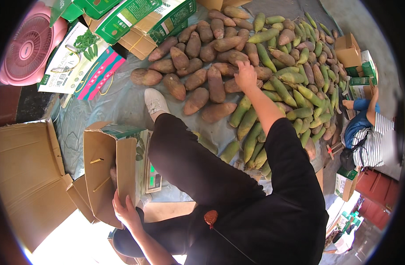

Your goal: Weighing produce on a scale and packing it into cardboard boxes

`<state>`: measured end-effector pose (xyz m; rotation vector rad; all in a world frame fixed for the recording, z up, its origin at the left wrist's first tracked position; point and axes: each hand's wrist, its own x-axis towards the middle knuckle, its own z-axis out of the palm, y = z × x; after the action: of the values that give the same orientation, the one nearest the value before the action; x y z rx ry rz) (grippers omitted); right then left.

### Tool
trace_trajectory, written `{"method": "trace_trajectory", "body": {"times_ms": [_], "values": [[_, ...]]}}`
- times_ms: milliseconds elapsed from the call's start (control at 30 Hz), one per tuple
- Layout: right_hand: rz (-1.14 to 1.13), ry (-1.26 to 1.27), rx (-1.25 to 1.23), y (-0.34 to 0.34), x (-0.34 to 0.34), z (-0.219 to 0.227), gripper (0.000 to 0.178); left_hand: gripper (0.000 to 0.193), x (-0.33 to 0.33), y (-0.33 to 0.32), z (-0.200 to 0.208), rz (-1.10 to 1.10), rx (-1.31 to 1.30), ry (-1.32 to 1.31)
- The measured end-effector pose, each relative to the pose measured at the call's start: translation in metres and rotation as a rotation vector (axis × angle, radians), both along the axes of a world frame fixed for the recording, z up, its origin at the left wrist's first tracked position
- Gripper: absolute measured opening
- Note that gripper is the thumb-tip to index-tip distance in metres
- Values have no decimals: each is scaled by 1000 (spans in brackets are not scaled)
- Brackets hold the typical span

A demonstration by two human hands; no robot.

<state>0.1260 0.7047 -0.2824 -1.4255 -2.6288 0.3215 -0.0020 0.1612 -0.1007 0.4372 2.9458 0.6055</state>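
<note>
My right hand (246, 77) reaches into a pile of dusty radishes, palm down, its fingers apart and bent over reddish-brown radishes (225, 69). No radish is lifted, and the fingertips are partly hidden. Green radishes (283, 91) lie heaped just right of that hand. At the lower left, my left hand (126, 213) grips the edge of an open cardboard box (101, 163). A reddish radish (113, 175) shows partly inside. The box stands against a scale (154, 180) with a lit green display, which it partly hides.
Green-and-white cartons (123, 20) and a pink fan (32, 44) stand at the far left. A large opened carton (28, 163) is at the left edge. Grey plastic sheeting (123, 99) covers the ground. Another person (366, 132) sits at the right beside more cartons.
</note>
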Motion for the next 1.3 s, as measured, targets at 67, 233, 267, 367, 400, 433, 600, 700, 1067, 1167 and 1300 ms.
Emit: {"method": "trace_trajectory", "body": {"times_ms": [67,233,267,367,400,433,600,700,1067,1167,1300], "values": [[-32,-112,26,21,-17,4,55,37,2,1,1,30,-4,3],[0,-296,68,52,-44,-12,58,34,1,5,-3,87,-103,50],[22,-306,90,57,-47,-16,52,33,-1,5,-4,91,-100,32],[91,-395,7,63,-51,-26,48,33,-3,-1,-3,121,-124,26],[87,-452,-2,66,-48,-28,43,33,-4,1,-4,97,-128,10],[95,-476,55,70,-46,-34,39,33,-5,4,-2,110,-133,-11],[114,-381,159,62,-32,-38,58,32,-8,11,6,111,-218,5],[38,-142,88,62,-5,-35,66,31,-8,8,6,64,-192,21],[37,808,-514,9,-16,61,66,39,-4,-6,7,-10,-128,51],[114,930,-706,-34,-49,126,62,42,-1,-11,7,-54,-95,82],[404,980,-788,-99,-96,213,65,44,2,-16,7,-77,-40,118]]}}
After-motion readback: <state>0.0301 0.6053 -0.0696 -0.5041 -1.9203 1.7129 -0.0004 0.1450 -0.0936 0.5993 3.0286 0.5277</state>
